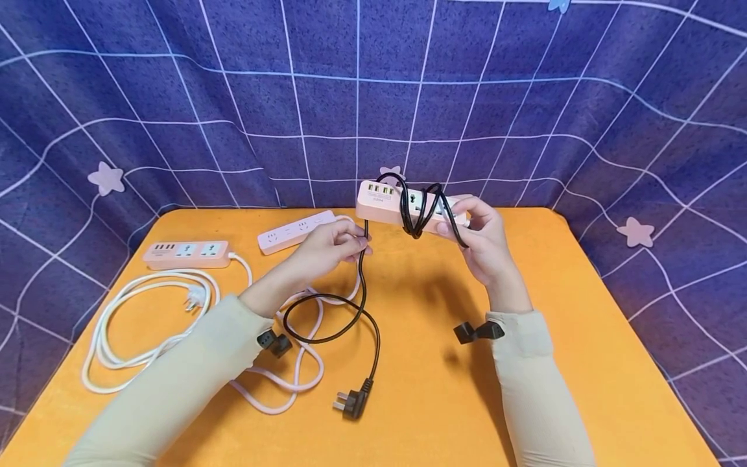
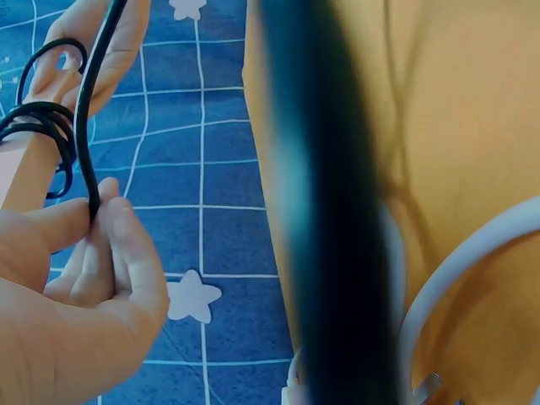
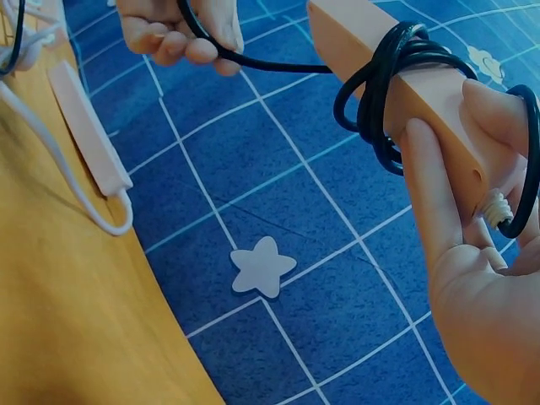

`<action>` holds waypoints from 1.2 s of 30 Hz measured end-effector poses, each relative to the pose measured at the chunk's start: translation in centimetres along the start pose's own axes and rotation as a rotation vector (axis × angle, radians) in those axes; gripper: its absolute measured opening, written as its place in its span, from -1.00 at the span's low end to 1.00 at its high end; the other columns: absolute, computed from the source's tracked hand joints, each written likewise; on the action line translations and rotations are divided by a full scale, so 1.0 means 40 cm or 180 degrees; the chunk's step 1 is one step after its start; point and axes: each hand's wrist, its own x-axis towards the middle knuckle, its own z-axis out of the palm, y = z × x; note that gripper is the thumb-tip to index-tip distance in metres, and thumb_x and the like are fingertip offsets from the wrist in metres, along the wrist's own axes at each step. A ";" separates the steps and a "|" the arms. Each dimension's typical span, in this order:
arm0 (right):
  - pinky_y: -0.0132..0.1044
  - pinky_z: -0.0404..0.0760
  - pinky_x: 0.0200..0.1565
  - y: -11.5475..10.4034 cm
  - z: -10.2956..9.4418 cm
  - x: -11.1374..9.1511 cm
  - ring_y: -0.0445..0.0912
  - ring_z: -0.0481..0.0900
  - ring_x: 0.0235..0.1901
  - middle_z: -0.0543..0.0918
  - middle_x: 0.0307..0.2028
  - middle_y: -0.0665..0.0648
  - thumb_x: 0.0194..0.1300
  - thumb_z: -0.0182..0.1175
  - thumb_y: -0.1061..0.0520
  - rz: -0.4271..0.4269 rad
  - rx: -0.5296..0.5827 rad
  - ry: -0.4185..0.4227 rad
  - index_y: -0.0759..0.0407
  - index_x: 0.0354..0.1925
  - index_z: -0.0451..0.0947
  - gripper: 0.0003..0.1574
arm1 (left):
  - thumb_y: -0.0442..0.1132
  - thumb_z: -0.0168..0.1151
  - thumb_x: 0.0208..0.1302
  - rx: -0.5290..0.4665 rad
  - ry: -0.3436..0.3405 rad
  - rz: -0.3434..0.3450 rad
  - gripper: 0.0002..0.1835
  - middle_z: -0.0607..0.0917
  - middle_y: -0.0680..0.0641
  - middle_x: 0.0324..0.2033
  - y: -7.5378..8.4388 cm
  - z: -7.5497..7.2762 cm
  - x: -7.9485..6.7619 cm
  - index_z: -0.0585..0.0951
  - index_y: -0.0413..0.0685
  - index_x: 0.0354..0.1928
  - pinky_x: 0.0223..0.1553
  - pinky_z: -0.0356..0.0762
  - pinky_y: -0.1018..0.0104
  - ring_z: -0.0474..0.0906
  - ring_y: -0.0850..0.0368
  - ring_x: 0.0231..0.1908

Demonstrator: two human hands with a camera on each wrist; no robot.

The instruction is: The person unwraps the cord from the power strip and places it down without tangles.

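My right hand (image 1: pixel 483 239) grips one end of a pink-and-white power strip (image 1: pixel 379 206), held up over the table. Several turns of its black cord (image 1: pixel 406 211) wrap around the strip's middle, and the cord's ribbed collar shows by my right fingers in the right wrist view. Between thumb and fingertips my left hand (image 1: pixel 329 246) pinches the black cord just left of and below the strip. From there the cord drops into a loose loop, ending at a black plug (image 1: pixel 353 402) on the table. In the left wrist view a blurred stretch of cord (image 2: pixel 329 211) crosses close to the camera.
A second pink strip (image 1: pixel 187 255) lies at the left with its white cord (image 1: pixel 107 344) coiled in front. Behind my left hand is a paler strip (image 1: pixel 292 232), near loops of white cord (image 1: pixel 292 389). A blue grid curtain (image 1: pixel 327 97) borders the orange table (image 1: pixel 583 363).
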 end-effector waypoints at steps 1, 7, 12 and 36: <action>-0.37 0.75 -0.17 0.000 -0.001 0.000 -0.13 0.63 -0.18 0.63 -0.02 0.06 0.11 0.17 0.71 0.0003 0.0003 -0.0006 0.12 -0.30 0.69 -0.46 | -0.25 0.22 0.59 -0.0015 0.0033 0.0013 -0.78 0.82 -0.19 -0.08 0.000 0.000 0.002 0.62 -0.23 0.11 0.00 0.70 0.24 0.69 0.09 -0.15; -0.36 0.75 -0.14 -0.001 -0.001 -0.001 -0.11 0.65 -0.13 0.64 -0.01 0.08 0.12 0.24 0.67 -0.0005 -0.0004 -0.0031 0.12 -0.28 0.68 -0.51 | -0.25 0.24 0.58 -0.0130 0.0234 0.0075 -0.78 0.82 -0.22 -0.06 0.007 -0.003 0.014 0.64 -0.25 0.09 0.01 0.70 0.23 0.72 0.11 -0.13; -0.39 0.73 -0.17 -0.002 0.002 -0.002 -0.11 0.63 -0.11 0.64 -0.02 0.06 0.11 0.25 0.66 -0.0021 -0.0030 -0.0059 0.10 -0.30 0.68 -0.52 | -0.26 0.24 0.58 -0.0032 0.0325 0.0187 -0.80 0.83 -0.19 -0.07 0.011 -0.012 0.025 0.63 -0.28 0.05 0.01 0.68 0.26 0.70 0.14 -0.14; -0.38 0.73 -0.16 0.000 0.000 0.000 -0.11 0.63 -0.07 0.62 0.00 0.07 0.10 0.20 0.66 -0.0005 -0.0127 -0.0110 0.09 -0.28 0.68 -0.48 | -0.22 0.29 0.54 0.0248 0.0837 0.0514 -0.77 0.81 -0.01 -0.20 0.062 -0.056 0.057 0.71 -0.08 0.13 -0.35 0.51 0.41 0.69 0.06 -0.22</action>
